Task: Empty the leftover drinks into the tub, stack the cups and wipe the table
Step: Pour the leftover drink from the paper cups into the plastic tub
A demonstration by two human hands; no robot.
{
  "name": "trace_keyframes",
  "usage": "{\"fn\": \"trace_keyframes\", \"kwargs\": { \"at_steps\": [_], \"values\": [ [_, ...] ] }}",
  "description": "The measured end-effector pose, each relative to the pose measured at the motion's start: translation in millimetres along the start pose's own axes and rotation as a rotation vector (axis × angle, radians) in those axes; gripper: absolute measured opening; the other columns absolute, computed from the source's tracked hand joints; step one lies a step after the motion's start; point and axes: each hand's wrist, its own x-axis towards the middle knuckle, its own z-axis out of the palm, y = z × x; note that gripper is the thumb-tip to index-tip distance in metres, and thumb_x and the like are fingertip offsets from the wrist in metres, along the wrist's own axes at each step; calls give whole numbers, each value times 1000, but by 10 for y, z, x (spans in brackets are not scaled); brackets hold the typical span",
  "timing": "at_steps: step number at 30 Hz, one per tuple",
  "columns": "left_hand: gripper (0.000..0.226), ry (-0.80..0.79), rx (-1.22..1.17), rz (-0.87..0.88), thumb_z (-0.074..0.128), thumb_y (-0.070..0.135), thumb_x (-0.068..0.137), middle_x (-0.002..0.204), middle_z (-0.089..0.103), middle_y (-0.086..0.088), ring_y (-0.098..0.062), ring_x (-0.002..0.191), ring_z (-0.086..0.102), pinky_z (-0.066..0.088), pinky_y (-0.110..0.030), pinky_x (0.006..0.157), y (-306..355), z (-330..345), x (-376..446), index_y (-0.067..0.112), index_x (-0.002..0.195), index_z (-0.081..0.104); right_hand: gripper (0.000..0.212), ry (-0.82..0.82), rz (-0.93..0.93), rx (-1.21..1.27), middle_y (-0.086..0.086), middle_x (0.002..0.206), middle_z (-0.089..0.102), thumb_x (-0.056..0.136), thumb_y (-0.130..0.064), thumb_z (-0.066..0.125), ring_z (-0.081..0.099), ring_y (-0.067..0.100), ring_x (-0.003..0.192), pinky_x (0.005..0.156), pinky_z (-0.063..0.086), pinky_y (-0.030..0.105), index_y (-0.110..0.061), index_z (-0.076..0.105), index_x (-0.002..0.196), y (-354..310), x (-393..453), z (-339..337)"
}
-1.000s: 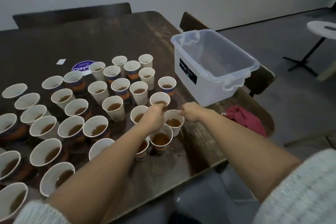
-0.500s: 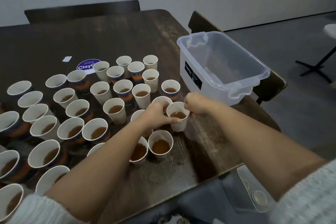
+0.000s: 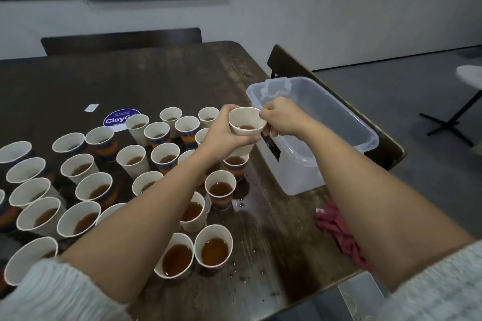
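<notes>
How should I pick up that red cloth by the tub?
Pinch the crumpled red cloth from above, at a raised fold. It lies limp and bunched on the dark wooden table, near the edge, so no side offers a firm handle.

Matt white paper cups crowd a dark, worn wooden table with wet glossy patches. The tub is clear smooth plastic; near it lies crumpled red cloth.

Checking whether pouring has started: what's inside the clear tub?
The clear tub looks empty through its walls; no liquid shows. The right hand and raised cup cover part of its near corner.
</notes>
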Motion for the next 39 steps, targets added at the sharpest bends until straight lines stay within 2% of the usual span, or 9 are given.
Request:
{"fn": "trace_keyframes", "kwargs": {
  "at_steps": [5,9,15,19,22,24,27,34,39],
  "values": [
    [56,98,-17,8,82,23,74,101,53,16,-4,93,55,42,-3,66,190,133,332,23,114,43,37,71,-2,301,6,87,64,101,-46,42,58,14,74,65,47,23,-16,63,101,236,212,-168],
    [57,148,-22,19,86,24,70,101,58,12,-8,96,57,47,-20,77,321,344,662,22,111,46,62,-171,141,674,10,120,60,90,-71,36,59,27,108,95,51,42,-23,57,122,475,372,-349],
    [61,88,-62,37,86,19,70,110,59,2,-7,97,57,44,-7,72,382,701,994,22,114,43,66,-315,151,963,14,121,62,89,-69,42,61,31,111,94,53,43,-18,63,124,868,576,-545],
    [70,-42,-38,4,84,17,71,113,51,11,-4,105,54,45,-9,79,304,908,1148,22,123,37,53,-215,175,916,12,119,63,93,-60,44,60,27,108,89,52,39,-18,63,119,1089,688,-574],
    [88,-129,187,-150,79,37,76,144,40,-3,-18,133,40,40,-24,103,96,925,1213,13,145,30,30,-111,211,842,6,108,60,97,-51,43,56,22,102,94,48,39,-26,59,104,1210,708,-554],
    [86,-108,442,-305,64,45,88,158,19,-13,-28,146,18,24,-43,116,-65,946,1231,6,151,20,19,-21,241,817,1,106,58,97,-45,47,54,19,101,98,46,42,-29,55,102,1294,766,-528],
    [69,-70,529,-364,38,37,102,162,-6,-9,-25,149,-4,5,-44,119,-166,1063,1179,5,153,3,14,97,242,729,-1,108,59,93,-41,55,54,18,102,97,48,44,-29,59,100,1417,869,-482],
    [56,38,415,-311,30,18,104,162,-10,-1,-19,149,-3,1,-44,118,-324,1123,1119,10,154,5,79,242,169,472,14,123,57,53,-70,56,57,26,103,83,42,34,-18,60,112,1624,983,-312],
    [55,56,376,-290,29,19,105,162,-10,2,-16,149,-3,0,-43,117,-362,1139,1122,12,154,5,68,263,140,399,8,136,39,86,-43,67,38,12,104,91,31,27,-17,43,144,1714,1034,-377]
  ]
}}
